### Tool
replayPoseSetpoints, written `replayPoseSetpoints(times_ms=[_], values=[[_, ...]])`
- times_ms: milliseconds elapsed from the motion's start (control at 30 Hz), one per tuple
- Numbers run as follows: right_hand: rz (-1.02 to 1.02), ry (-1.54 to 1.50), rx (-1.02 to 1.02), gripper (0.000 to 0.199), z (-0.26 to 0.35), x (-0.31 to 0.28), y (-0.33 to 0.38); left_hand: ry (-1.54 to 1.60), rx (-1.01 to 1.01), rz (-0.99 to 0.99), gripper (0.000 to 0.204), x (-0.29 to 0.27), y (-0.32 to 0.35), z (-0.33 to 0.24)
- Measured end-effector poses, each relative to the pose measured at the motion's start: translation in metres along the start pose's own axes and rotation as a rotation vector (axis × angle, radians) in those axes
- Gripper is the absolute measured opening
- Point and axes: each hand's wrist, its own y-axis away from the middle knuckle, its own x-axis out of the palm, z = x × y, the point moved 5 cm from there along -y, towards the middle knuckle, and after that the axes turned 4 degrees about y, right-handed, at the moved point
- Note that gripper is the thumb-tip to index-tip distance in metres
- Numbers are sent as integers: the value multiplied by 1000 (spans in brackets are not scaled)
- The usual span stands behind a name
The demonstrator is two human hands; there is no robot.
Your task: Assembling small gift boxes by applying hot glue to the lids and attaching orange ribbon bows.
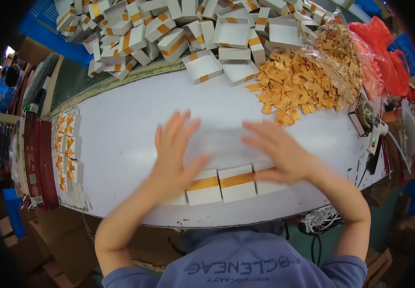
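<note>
A row of small white boxes with gold ribbon bands lies near the table's front edge; one white box (237, 192) and its neighbour, another white box (204, 196), show most plainly. The row's end boxes are partly covered by my hands. Above the left part of the row is my left hand (175, 156), fingers spread and slightly blurred. My right hand (280, 151), also with fingers apart, hovers over the right end. Neither hand visibly holds anything. Between them a pale grey smear (222, 144) on the tabletop is too blurred to name.
Open white box parts with gold bands (201, 66) are heaped at the back. A pile of gold ribbon bows (296, 86) spills from a clear bag at back right, beside a red plastic bag (383, 50). Boxes with bows (73, 148) stand at far left; a power strip (375, 137) lies right.
</note>
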Motion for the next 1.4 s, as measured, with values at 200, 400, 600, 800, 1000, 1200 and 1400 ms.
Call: replayPoseSetpoints(times_ms=[200,400,600,800,1000,1200,1400], values=[[-154,336,168,45,-64,9,-82,-108,-73,-33,47,8,-125,86],[-434,-619,419,26,-79,8,-68,697,-569,-119,40,-8,-61,113],[-226,-559,740,32,-78,17,-46,179,-759,-145,42,-45,-15,134],[-166,540,-120,60,-28,-1,-91,-622,275,40,45,-29,-54,66],[-75,299,188,69,-14,-13,-52,-445,-347,118,35,-61,0,93],[-155,465,721,65,-13,-23,87,-341,-834,85,39,-74,140,108],[37,372,836,65,-5,-18,99,-55,-896,189,49,-45,130,60]])
